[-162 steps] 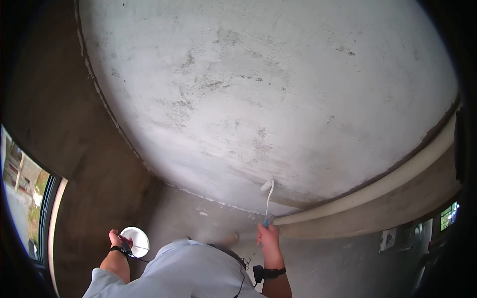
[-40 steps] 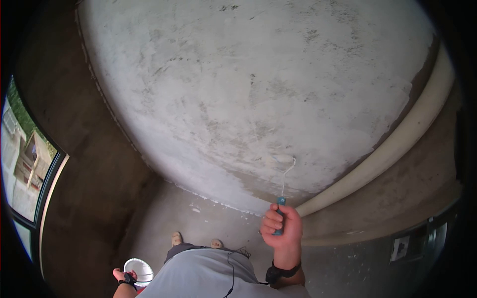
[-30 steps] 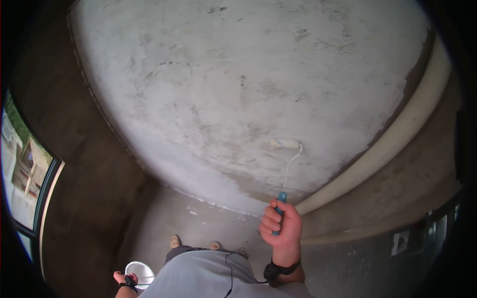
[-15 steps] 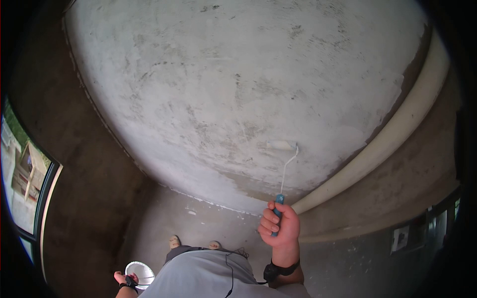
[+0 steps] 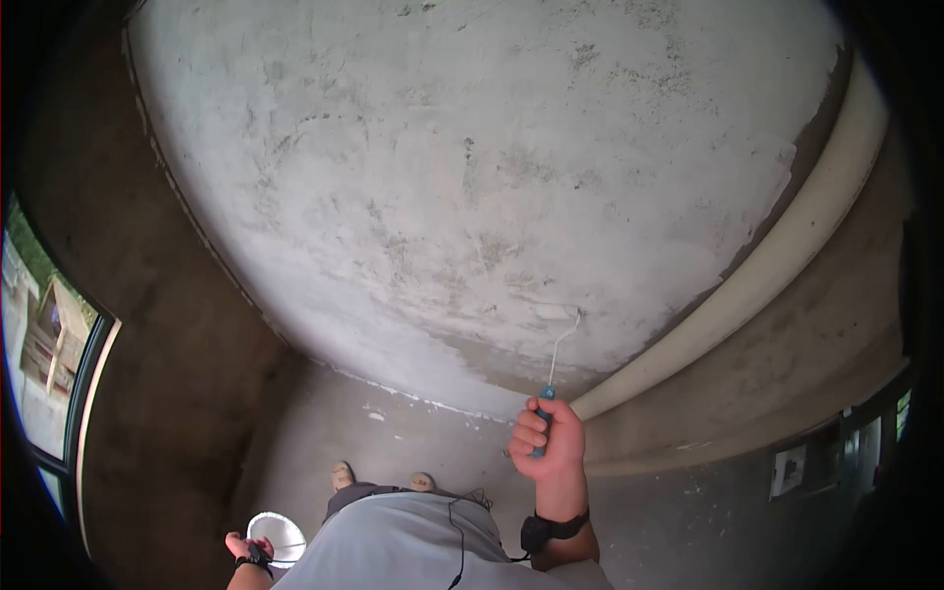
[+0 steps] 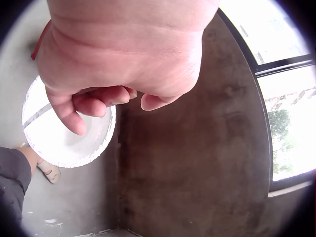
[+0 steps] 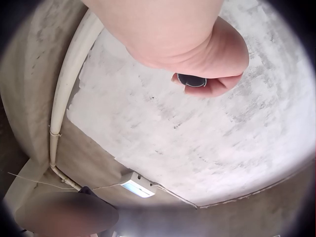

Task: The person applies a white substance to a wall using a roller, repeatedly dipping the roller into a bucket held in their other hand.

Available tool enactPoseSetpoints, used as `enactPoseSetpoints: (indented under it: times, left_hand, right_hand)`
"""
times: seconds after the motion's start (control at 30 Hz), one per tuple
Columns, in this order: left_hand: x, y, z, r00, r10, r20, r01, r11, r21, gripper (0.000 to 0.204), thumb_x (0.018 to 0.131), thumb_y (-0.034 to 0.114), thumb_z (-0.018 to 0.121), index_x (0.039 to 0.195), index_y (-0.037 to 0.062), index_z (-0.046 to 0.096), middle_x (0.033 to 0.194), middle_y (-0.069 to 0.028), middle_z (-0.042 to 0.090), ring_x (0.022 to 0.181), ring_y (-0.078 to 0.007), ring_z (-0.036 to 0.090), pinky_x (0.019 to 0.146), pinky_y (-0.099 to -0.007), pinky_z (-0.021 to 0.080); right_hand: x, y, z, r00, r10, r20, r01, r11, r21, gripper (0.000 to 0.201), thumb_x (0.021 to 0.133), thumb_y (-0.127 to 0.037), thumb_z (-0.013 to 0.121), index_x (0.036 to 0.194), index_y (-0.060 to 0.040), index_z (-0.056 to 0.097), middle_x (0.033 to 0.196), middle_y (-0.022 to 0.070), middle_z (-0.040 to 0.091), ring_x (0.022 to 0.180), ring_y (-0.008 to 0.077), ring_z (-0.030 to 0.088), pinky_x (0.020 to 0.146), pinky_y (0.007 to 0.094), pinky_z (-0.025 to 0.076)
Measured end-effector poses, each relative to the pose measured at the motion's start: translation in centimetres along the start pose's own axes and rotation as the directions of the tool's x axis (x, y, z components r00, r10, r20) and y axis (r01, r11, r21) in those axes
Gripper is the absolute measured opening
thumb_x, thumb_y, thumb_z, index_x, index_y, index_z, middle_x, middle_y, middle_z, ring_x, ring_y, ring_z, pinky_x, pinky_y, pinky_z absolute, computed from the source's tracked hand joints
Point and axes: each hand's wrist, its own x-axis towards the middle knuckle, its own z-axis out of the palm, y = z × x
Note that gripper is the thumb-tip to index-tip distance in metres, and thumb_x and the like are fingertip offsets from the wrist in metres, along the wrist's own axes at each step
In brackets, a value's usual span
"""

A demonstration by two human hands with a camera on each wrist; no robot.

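Right hand (image 5: 548, 442): raised in front of the torso, fingers (image 5: 523, 444) curled tightly round the blue grip of a paint roller (image 5: 551, 364). In the right wrist view the fist (image 7: 197, 44) closes over the dark butt end of the handle.

Paint roller: thin wire frame rising from the grip; its small whitish sleeve (image 5: 553, 312) lies against the wall (image 5: 472, 177), low on the white-coated patch, near the lower edge of the coat where bare grey plaster begins.

Left hand (image 5: 246, 549): low at the person's left side, fingers (image 6: 69, 111) curled over the rim of a round white paint bowl (image 6: 64, 143), gripping it. The bowl's inside is coated white.

Wall: rough plaster, patchily whitened, with darker streaks showing through.

Pipe (image 5: 787, 246): cream-coloured, running along the right-hand border of the painted area; bare brown surface beyond it.

Window (image 5: 44, 334): dark-framed, at far left, daylight and greenery outside.

Floor (image 5: 393, 433): grey concrete with white specks; the person's feet (image 5: 341, 477) stand on it, close to the wall.
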Motion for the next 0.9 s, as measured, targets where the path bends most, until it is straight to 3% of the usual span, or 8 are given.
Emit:
enactPoseSetpoints:
  times: [0.23, 0.37, 0.47, 0.63, 0.73, 0.9]
  left_hand:
    - [1.2, 0.0, -1.3, 1.0, 0.008, 0.0, -0.008, 1.0, -0.01, 0.028, 0.079, 0.041, 0.051, 0.085, 0.0168, 0.039, 0.077, 0.0, 0.04, 0.062, -0.0177, 0.043, 0.063, -0.0375, 0.049]
    - [1.2, -0.4, -1.6, 1.0, 0.009, -0.007, -0.009, 1.0, -0.012, 0.028, 0.079, 0.041, 0.051, 0.088, 0.0166, 0.04, 0.081, -0.0012, 0.04, 0.065, -0.0191, 0.044, 0.063, -0.0384, 0.049]
    - [1.6, -0.8, -2.2, 1.0, 0.004, -0.021, -0.004, 1.0, -0.018, 0.028, 0.08, 0.04, 0.05, 0.09, 0.0165, 0.04, 0.083, -0.0022, 0.041, 0.067, -0.0201, 0.044, 0.064, -0.039, 0.049]
    - [0.9, -1.2, -1.9, 0.999, 0.017, -0.029, -0.018, 0.999, -0.042, 0.029, 0.081, 0.04, 0.049, 0.094, 0.0162, 0.04, 0.088, -0.0037, 0.041, 0.071, -0.0218, 0.045, 0.064, -0.0401, 0.05]
    - [1.4, -0.6, -2.0, 0.999, 0.03, -0.034, -0.031, 0.998, -0.049, 0.029, 0.082, 0.04, 0.049, 0.096, 0.0161, 0.04, 0.091, -0.0047, 0.042, 0.073, -0.0228, 0.045, 0.065, -0.0407, 0.05]
    - [2.0, -0.2, -2.9, 0.999, 0.05, -0.023, -0.051, 0.997, -0.054, 0.03, 0.083, 0.039, 0.048, 0.1, 0.0159, 0.041, 0.095, -0.0062, 0.042, 0.077, -0.0245, 0.046, 0.065, -0.0418, 0.05]
  right_hand:
    - [1.7, -0.2, -1.1, 0.985, 0.0, -0.175, 0.024, 0.991, 0.134, 0.012, 0.089, -0.02, 0.053, 0.084, -0.0105, 0.056, 0.059, -0.0062, 0.047, 0.047, 0.0086, 0.045, 0.047, 0.0261, 0.037]
    - [2.4, 0.0, -2.4, 0.981, 0.05, -0.186, -0.02, 0.987, 0.162, 0.008, 0.086, -0.018, 0.055, 0.082, -0.0113, 0.055, 0.06, -0.0055, 0.046, 0.048, 0.0094, 0.043, 0.047, 0.0261, 0.036]
    - [2.0, 0.8, -1.8, 0.988, 0.083, -0.131, -0.076, 0.995, 0.059, 0.012, 0.09, -0.02, 0.052, 0.084, -0.0104, 0.056, 0.058, -0.0056, 0.046, 0.045, 0.0087, 0.044, 0.044, 0.0268, 0.036]
    - [1.4, 2.3, -0.3, 0.988, 0.081, 0.134, -0.057, 0.983, -0.174, 0.017, 0.094, -0.023, 0.048, 0.09, -0.0094, 0.057, 0.057, -0.0026, 0.045, 0.043, 0.0124, 0.042, 0.042, 0.0292, 0.035]
    - [1.4, 2.6, 1.2, 0.976, 0.083, 0.201, -0.014, 0.947, -0.322, 0.019, 0.097, -0.026, 0.048, 0.092, -0.0103, 0.057, 0.056, -0.002, 0.045, 0.043, 0.0133, 0.041, 0.042, 0.0293, 0.035]
    - [2.6, 3.5, 2.4, 0.981, 0.047, 0.186, 0.011, 0.953, -0.301, 0.019, 0.097, -0.028, 0.05, 0.088, -0.0125, 0.056, 0.055, -0.0013, 0.043, 0.042, 0.0122, 0.039, 0.042, 0.0287, 0.031]
